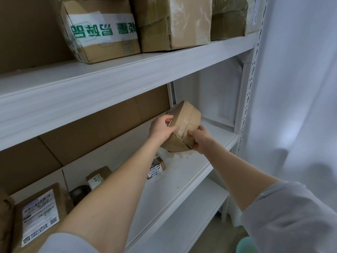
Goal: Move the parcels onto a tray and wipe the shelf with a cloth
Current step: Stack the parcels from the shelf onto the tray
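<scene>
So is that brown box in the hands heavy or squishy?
Probably stiff: the box shows firm edges. Maybe somewhat heavy, since the left hand and right hand both grip it. Its shiny tape could feel slippery.

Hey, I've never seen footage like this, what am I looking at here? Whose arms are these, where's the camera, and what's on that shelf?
There is no machine here: a person wears one wide-angle camera on the head, so the single picture looks forward and down along both bare arms. The left hand and right hand grip a brown taped cardboard parcel, tilted, over the white middle shelf. Whether it has left the board I cannot tell. Brownish stains mark the shelf beside it. Nearer lie a small labelled box, a second small brown box and a larger labelled parcel. More cardboard boxes stand on the shelf above.
</scene>
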A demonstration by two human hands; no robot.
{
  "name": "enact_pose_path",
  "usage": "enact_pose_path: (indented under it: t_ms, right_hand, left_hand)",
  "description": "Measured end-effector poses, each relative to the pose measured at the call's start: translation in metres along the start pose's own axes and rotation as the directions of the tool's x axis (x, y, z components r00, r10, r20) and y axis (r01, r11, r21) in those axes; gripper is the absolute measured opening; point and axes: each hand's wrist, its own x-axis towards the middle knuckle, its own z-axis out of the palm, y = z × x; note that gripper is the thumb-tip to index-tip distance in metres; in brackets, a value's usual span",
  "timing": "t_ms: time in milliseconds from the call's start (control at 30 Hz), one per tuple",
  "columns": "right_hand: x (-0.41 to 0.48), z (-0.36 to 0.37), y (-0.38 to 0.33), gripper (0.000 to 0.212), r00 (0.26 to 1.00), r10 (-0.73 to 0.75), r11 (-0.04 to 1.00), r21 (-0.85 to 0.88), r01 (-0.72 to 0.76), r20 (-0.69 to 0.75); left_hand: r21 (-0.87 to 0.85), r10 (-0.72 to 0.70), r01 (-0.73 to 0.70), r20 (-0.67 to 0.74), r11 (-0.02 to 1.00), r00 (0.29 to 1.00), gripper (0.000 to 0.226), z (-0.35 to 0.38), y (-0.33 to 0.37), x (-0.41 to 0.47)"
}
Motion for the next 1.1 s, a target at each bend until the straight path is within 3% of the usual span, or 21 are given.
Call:
enact_pose_path:
  t_ms: [200, 267, 433, 633, 800, 933, 1000, 1100]
  right_hand:
    - [0.001, -0.001, 0.001, 0.047, 0.991, 0.007, 0.998, -0.054, -0.014, -0.134]
    - [-0.002, -0.001, -0.001, 0.053, 0.995, 0.038, 0.997, -0.061, -0.044, -0.095]
    - [-0.008, 0.001, 0.0, 0.104, 0.994, 0.086, 0.994, -0.081, -0.08, 0.071]
    - [-0.01, 0.008, 0.005, 0.11, 0.989, 0.121, 0.985, -0.134, -0.108, 0.09]
    - [-0.019, 0.006, 0.002, 0.058, 0.997, 0.06, 0.991, -0.124, -0.054, 0.045]
    - [-0.022, 0.012, 0.004, 0.06, 0.994, 0.097, 0.987, -0.131, -0.089, 0.054]
    - [-0.022, 0.014, 0.004, 0.056, 0.992, 0.11, 0.986, -0.133, -0.102, 0.057]
    - [-0.024, 0.02, 0.007, 0.051, 0.99, 0.12, 0.981, -0.16, -0.107, 0.078]
  left_hand:
    - [-0.112, 0.057, -0.052, 0.036, 0.992, 0.998, 0.038, 0.001, 0.005, 0.001]
    - [-0.143, 0.055, -0.051, 0.027, 0.988, 0.998, 0.028, 0.002, 0.006, 0.0]
    - [-0.173, 0.046, -0.027, 0.109, 0.985, 0.993, 0.032, 0.003, 0.009, -0.005]
    - [-0.186, 0.0, 0.028, 0.148, 0.982, 0.989, 0.024, -0.001, 0.016, -0.007]
    - [-0.176, -0.042, 0.07, 0.155, 0.982, 0.987, 0.032, -0.004, 0.009, -0.01]
    - [-0.106, -0.001, -0.01, -0.099, 0.994, 0.995, 0.04, -0.013, 0.001, -0.008]
    - [-0.114, -0.107, 0.087, -0.187, 0.99, 0.976, 0.052, -0.025, -0.007, -0.005]
    - [-0.211, -0.359, 0.34, -0.062, 0.917, 0.931, 0.063, -0.039, -0.021, -0.006]
